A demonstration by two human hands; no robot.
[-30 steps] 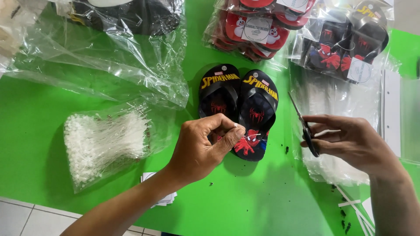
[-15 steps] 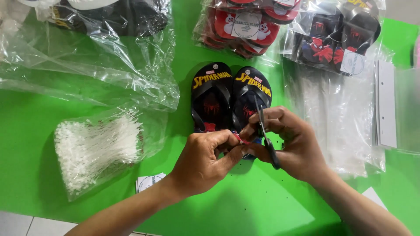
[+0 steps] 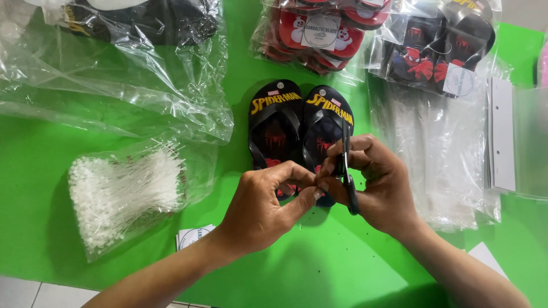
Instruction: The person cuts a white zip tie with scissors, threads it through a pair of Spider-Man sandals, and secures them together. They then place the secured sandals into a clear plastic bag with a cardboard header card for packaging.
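In the head view, we are looking down at a green table (image 3: 68, 142) where a pair of small black flip-flops (image 3: 299, 128) with yellow lettering and red prints is lying side by side, toes toward twelve o'clock. Our left hand (image 3: 268, 208) is pinching the heel end of the pair, thumb and fingers closed narrow on it. Our right hand (image 3: 377, 185), just at three o'clock of the left and touching it, is gripping a slim dark tool (image 3: 348, 182); we cannot tell what kind. At nine o'clock a clear bag of white plastic ties (image 3: 123, 194) is resting; at three o'clock flat clear bags (image 3: 451, 154) are lying stacked.
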